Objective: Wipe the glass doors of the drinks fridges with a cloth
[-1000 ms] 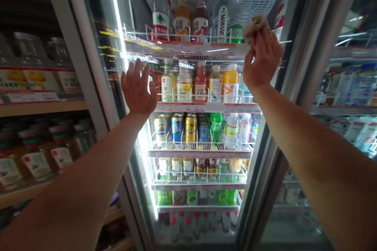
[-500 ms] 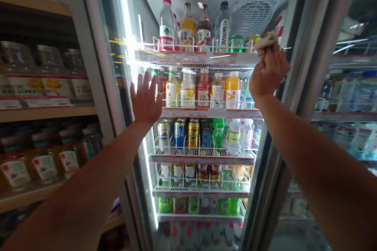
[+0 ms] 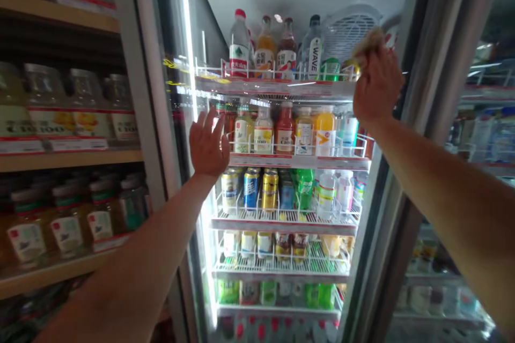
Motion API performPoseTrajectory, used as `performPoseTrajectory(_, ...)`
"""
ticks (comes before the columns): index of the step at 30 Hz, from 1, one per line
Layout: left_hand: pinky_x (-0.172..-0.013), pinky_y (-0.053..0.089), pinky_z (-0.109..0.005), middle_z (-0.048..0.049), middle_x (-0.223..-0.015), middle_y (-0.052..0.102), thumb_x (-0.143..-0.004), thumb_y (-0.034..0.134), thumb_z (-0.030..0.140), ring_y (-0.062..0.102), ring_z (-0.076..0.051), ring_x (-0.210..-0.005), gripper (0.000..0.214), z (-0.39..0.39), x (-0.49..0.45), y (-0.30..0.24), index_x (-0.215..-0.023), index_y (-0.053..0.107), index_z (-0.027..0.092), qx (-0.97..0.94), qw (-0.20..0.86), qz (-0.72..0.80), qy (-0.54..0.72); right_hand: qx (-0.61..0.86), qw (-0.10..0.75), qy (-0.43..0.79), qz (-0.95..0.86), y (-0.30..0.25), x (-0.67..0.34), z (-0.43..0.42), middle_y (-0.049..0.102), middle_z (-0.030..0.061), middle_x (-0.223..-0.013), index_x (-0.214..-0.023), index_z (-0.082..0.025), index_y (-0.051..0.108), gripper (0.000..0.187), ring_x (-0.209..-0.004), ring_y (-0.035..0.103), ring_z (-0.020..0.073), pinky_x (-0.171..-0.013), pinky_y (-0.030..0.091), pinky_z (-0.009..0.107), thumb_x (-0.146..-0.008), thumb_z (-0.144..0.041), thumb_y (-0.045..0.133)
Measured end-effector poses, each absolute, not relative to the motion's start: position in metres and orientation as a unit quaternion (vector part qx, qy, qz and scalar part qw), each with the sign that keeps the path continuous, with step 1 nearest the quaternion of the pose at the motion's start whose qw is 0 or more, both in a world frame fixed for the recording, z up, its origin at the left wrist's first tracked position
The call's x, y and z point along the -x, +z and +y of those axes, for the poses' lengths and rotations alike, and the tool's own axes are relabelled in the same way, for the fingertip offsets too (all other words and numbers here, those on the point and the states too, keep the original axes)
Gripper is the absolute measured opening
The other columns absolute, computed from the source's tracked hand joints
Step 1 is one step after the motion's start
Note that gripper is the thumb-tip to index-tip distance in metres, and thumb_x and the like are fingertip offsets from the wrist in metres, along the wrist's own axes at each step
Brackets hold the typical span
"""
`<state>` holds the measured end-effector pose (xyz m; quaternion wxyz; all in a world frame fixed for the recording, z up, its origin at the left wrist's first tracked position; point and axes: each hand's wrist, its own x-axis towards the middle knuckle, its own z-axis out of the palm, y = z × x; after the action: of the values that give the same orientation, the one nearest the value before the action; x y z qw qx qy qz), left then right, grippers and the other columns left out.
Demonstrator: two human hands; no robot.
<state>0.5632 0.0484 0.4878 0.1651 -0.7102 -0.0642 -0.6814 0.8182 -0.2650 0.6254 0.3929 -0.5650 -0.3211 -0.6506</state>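
Observation:
A pale cloth (image 3: 369,45) is bunched under the fingers of my right hand (image 3: 378,86), which presses it against the glass door (image 3: 341,37) at the upper right, in front of the top shelf. My left hand (image 3: 209,142) is raised on the left side of the glass with its fingers spread and nothing in it. Whether its palm rests fully on the glass I cannot tell. Behind the glass, a WAVE bottle (image 3: 315,48) and a green can (image 3: 330,68) stand near my right hand. A bottle with a white label (image 3: 242,131) is nearest my left hand.
Several wire shelves of drinks fill the fridge, with gold cans (image 3: 270,190) lower down and a white round fan grille (image 3: 354,27) at the top back. Metal frames (image 3: 422,118) border the glass. Wooden shelves (image 3: 72,155) of bottles stand to the left.
The whole view has shifted, so the fridge sits slightly lower and further right. My right hand stays on the cloth near the same upper corner. My left hand's fingers are slightly more bent.

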Motion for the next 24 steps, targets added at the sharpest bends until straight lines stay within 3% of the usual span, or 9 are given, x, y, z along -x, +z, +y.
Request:
performPoseTrajectory(3, -0.129, 0.023, -0.051, -0.0056, -0.165, 0.036, -0.105, 0.036, 0.035, 0.025, -0.023, -0.157, 0.055, 0.051, -0.564, 0.488, -0.158, 0.043, 0.025, 0.704, 0.161, -0.054, -0.690, 0.618, 0.403, -0.610, -0.289, 0.689, -0.815, -0.267, 0.038, 0.0109, -0.164, -0.154, -0.015, 0.048, 0.054, -0.152, 0.030, 0.0381, -0.122, 0.024, 0.067, -0.100, -0.015, 0.043)
performPoseTrajectory(7, -0.129, 0.023, -0.050, -0.0061, -0.163, 0.040, -0.106, 0.034, 0.038, 0.027, -0.024, -0.157, 0.053, 0.049, -0.563, 0.488, -0.155, 0.048, 0.024, 0.703, 0.145, -0.058, -0.694, 0.682, 0.401, -0.564, -0.237, 0.727, -0.798, -0.254, 0.023, 0.0118, -0.171, -0.160, -0.014, 0.034, 0.051, -0.156, 0.016, 0.0354, -0.123, 0.014, 0.070, -0.111, -0.028, 0.036)
performPoseTrajectory(10, -0.130, 0.021, -0.048, -0.0060, -0.164, 0.039, -0.105, 0.034, 0.038, 0.026, -0.024, -0.157, 0.053, 0.048, -0.563, 0.488, -0.153, 0.050, 0.023, 0.710, 0.134, -0.064, -0.688, 0.644, 0.366, -0.612, -0.277, 0.712, -0.788, -0.239, 0.023, 0.0085, -0.171, -0.160, -0.016, 0.035, 0.052, -0.157, 0.015, 0.0361, -0.124, 0.012, 0.069, -0.111, -0.034, 0.038)
performPoseTrajectory(14, -0.130, 0.021, -0.047, -0.0059, -0.164, 0.039, -0.104, 0.037, 0.035, 0.027, -0.025, -0.157, 0.052, 0.047, -0.563, 0.488, -0.152, 0.050, 0.022, 0.715, 0.126, -0.070, -0.685, 0.600, 0.285, -0.652, -0.366, 0.679, -0.783, -0.231, 0.034, 0.0008, -0.167, -0.157, -0.022, 0.043, 0.051, -0.156, 0.025, 0.0345, -0.124, 0.018, 0.065, -0.108, -0.037, 0.036)
performPoseTrajectory(19, -0.130, 0.020, -0.048, -0.0069, -0.163, 0.041, -0.102, 0.038, 0.031, 0.027, -0.025, -0.156, 0.053, 0.046, -0.564, 0.487, -0.152, 0.050, 0.021, 0.711, 0.128, -0.069, -0.688, 0.585, 0.246, -0.617, -0.465, 0.643, -0.775, -0.228, 0.044, -0.0051, -0.161, -0.146, -0.031, 0.056, 0.051, -0.153, 0.033, 0.0306, -0.125, 0.018, 0.061, -0.103, -0.046, 0.035)
performPoseTrajectory(24, -0.130, 0.021, -0.046, -0.0062, -0.163, 0.041, -0.101, 0.038, 0.028, 0.026, -0.023, -0.157, 0.054, 0.047, -0.564, 0.487, -0.153, 0.050, 0.022, 0.708, 0.141, -0.070, -0.689, 0.573, 0.215, -0.576, -0.542, 0.608, -0.764, -0.225, 0.045, -0.0128, -0.159, -0.148, -0.043, 0.052, 0.053, -0.154, 0.033, 0.0315, -0.127, 0.021, 0.060, -0.101, -0.054, 0.032)
